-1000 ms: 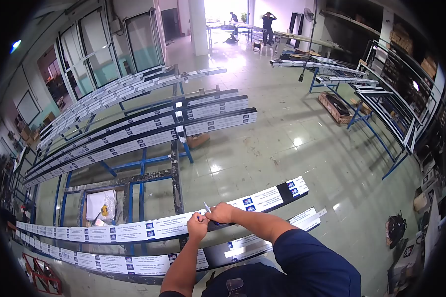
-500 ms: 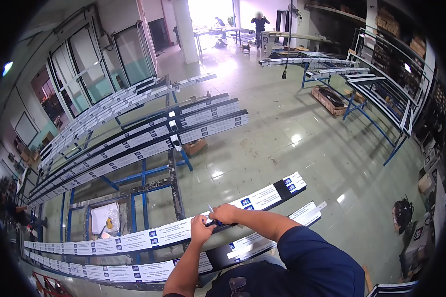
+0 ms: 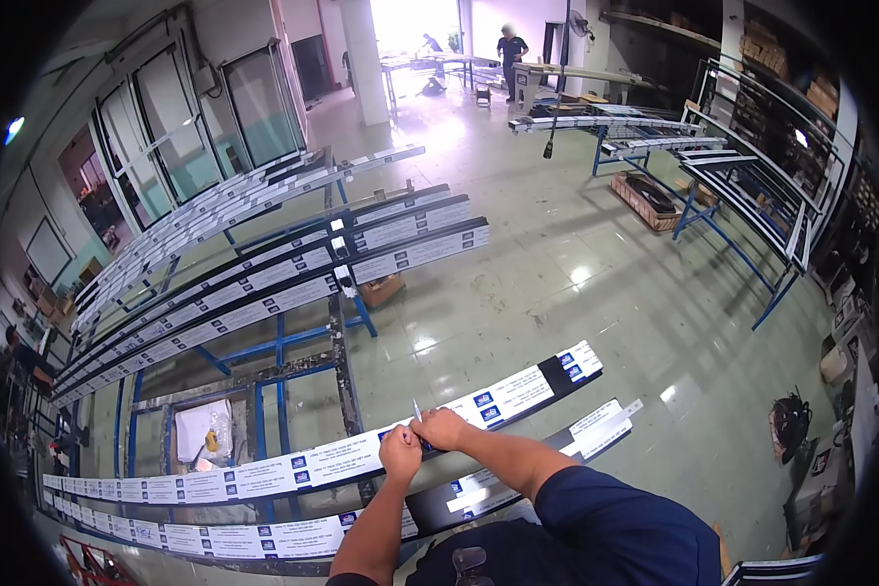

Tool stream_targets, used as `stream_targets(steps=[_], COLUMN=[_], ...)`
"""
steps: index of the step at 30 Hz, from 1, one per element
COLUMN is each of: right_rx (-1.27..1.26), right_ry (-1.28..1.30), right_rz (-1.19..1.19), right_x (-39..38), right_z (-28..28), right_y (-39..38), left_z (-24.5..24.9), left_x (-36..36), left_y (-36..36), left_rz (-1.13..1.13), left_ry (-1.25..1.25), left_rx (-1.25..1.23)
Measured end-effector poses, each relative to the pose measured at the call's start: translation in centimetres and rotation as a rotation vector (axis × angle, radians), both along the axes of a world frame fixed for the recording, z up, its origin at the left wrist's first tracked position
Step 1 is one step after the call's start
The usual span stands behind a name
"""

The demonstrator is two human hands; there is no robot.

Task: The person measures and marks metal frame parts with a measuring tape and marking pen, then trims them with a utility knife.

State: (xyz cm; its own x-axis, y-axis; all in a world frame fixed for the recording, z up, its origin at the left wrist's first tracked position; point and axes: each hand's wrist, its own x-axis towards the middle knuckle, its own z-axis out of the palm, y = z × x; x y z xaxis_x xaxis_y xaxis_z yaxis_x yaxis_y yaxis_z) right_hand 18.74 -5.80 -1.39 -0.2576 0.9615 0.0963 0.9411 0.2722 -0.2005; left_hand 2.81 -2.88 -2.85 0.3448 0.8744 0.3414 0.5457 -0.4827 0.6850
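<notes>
At 6 o'clock, my right hand (image 3: 442, 428) is closed around a pen (image 3: 416, 410) while my left hand (image 3: 400, 451) sits curled beside it on the labelled profile (image 3: 527, 389), probably steadying it; whether it grips I cannot tell. The labelled profile's end runs free past the blue rack (image 3: 283, 344) toward 2 o'clock, with open floor (image 3: 596, 283) at 1 and stacked profiles (image 3: 264, 291) at 11.

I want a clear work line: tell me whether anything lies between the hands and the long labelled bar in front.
Nothing visible does. The left hand and the right hand both rest directly on the bar; the right hand holds a pen.
</notes>
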Motion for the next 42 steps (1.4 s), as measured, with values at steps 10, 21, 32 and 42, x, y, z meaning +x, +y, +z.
stream_targets(steps=[10,21,32,42], right_rx=[-0.198,-0.310,-0.301,-0.224], right_ry=[0.283,0.125,-0.163,-0.066], right_rz=[-0.295,-0.216,0.099,0.049], right_x=[0.3,1.2,1.2,1.3], right_z=[1.5,3.9,3.9,1.4], right_y=[0.0,0.9,2.3,1.9], left_z=[-1.1,0.4,1.9,2.0], left_x=[-0.6,-0.7,-0.9,-0.5], left_y=[1.4,1.5,1.2,3.5], left_rz=[0.058,0.054,-0.197,-0.310], left_ry=[0.008,-0.281,0.050,0.351], left_rx=[-0.176,-0.465,-0.162,-0.024])
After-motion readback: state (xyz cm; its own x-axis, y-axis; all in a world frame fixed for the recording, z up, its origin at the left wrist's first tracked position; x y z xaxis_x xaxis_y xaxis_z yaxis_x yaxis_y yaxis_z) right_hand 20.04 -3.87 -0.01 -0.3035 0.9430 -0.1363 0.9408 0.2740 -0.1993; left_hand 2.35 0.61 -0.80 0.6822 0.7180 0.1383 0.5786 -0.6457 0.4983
